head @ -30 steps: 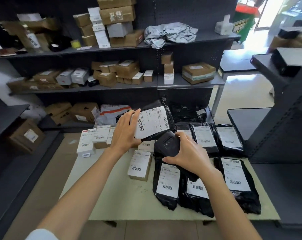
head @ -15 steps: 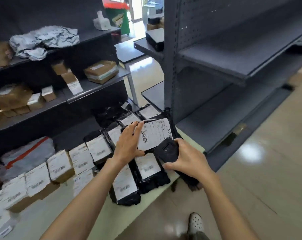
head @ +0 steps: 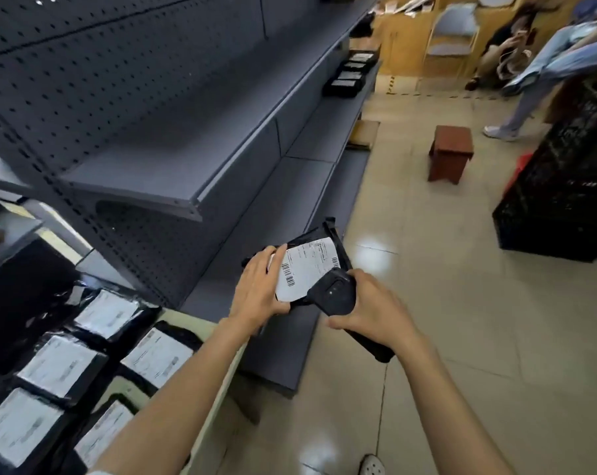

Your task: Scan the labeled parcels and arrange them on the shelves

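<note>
1. Grey shelves (head: 221, 156) with pegboard backs run along the left, over a pale tiled floor (head: 461, 269)
2. Far down one shelf sits a row of black parcels (head: 350, 72) with white labels
3. At lower left a tabletop (head: 183, 320) carries more black labelled bags (head: 63, 365), lying flat and close together
4. The left hand (head: 261, 287) grips a black parcel (head: 319, 240) by its near-left edge, fingers curled over the top and thumb under the lower edge; the parcel is held in the air in front of the lowest shelf, tilted, its white barcode label (head: 307, 269) facing up
5. The right hand (head: 372, 308) is wrapped round a black scanner (head: 334, 293), fingers closed on its body; the scanner's head lies just over the lower right corner of the label, and its handle sticks out below the wrist
6. On the floor beyond stand a small brown stool (head: 450, 154) and, to the right, a black crate (head: 564, 186)
7. At upper right a person's legs (head: 526, 97) are in view, and another person sits by a folding chair (head: 453, 32); both are blurred
8. A white shoe (head: 372, 465) shows at the bottom edge
</note>
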`<state>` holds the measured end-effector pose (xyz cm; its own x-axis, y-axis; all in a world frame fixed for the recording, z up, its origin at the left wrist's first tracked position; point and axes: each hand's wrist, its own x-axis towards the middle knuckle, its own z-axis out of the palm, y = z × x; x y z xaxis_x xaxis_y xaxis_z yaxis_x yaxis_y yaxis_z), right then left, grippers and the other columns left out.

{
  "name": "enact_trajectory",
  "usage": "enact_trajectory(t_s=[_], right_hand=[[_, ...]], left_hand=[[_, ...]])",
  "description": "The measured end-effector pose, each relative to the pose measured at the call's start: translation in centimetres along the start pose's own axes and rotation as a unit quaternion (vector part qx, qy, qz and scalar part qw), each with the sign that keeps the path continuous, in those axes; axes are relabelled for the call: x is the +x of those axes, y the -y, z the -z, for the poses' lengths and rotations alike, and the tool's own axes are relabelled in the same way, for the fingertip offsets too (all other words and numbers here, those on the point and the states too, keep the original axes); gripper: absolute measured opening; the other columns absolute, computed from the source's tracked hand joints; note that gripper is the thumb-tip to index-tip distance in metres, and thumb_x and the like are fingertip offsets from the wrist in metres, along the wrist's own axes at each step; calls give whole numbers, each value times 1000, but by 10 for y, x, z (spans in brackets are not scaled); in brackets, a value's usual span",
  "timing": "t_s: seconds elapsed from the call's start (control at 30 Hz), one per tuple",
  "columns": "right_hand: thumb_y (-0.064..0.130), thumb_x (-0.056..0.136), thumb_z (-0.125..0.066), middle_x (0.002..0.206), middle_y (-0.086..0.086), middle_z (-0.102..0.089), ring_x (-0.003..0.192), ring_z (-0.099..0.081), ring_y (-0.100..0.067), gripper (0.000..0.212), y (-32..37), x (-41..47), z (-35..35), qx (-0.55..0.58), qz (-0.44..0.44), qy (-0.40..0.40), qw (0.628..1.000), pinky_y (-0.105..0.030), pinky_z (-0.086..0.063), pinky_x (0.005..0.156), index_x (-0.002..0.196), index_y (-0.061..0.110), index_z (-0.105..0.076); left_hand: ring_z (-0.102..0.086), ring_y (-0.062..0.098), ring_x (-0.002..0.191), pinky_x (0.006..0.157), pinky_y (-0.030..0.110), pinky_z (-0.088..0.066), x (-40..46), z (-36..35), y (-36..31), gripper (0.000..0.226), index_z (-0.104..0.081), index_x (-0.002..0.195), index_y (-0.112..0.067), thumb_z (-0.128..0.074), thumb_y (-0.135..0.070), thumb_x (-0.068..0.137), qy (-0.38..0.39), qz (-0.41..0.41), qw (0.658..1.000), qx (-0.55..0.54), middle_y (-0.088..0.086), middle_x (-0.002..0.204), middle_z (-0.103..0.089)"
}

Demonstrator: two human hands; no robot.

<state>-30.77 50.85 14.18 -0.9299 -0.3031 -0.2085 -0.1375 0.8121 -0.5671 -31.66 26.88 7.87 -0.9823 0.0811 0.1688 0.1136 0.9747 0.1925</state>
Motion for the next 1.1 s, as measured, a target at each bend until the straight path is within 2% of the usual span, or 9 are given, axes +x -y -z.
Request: enact_trajectory(t_s=[0.17, 0.37, 0.63, 1.1], right_hand=[[55, 64, -82, 130, 8, -56, 114, -60, -23, 86, -72, 55, 78, 0, -33, -40, 999, -36, -47, 84, 136, 26, -43], [56, 64, -82, 122, 7, -57, 108, -60, -23, 83, -138, 124, 150, 6, -68, -77, 995, -39, -50, 86, 131, 25, -44], [60, 64, -80, 117, 11, -57, 100, -61, -20, 80, -201, 253, 212, 20, -93, -97, 991, -36, -48, 78, 127, 28, -44], [59, 64, -79, 119, 11, -57, 103, -60, -18, 78, -302, 560, 369, 39, -139, -135, 980, -39, -50, 83, 127, 30, -44]], left_hand=[[-37, 31, 133, 109, 41, -38, 116, -27, -73, 116, -27, 151, -9, -84, -39, 55, -12, -40, 999, -18, 14, 145, -37], [-37, 33, 131, 107, 42, -37, 239, -47, -128, 116, -29, 151, -7, -86, -41, 56, -37, -64, 996, -42, 17, 144, -38], [-37, 30, 131, 106, 37, -36, 408, -82, -146, 116, -24, 151, -9, -85, -42, 58, -30, -95, 994, -36, 13, 146, -34], [-33, 27, 133, 107, 40, -39, 793, -144, -181, 117, -21, 151, -13, -83, -50, 59, -24, -133, 989, -54, 10, 146, -31]])
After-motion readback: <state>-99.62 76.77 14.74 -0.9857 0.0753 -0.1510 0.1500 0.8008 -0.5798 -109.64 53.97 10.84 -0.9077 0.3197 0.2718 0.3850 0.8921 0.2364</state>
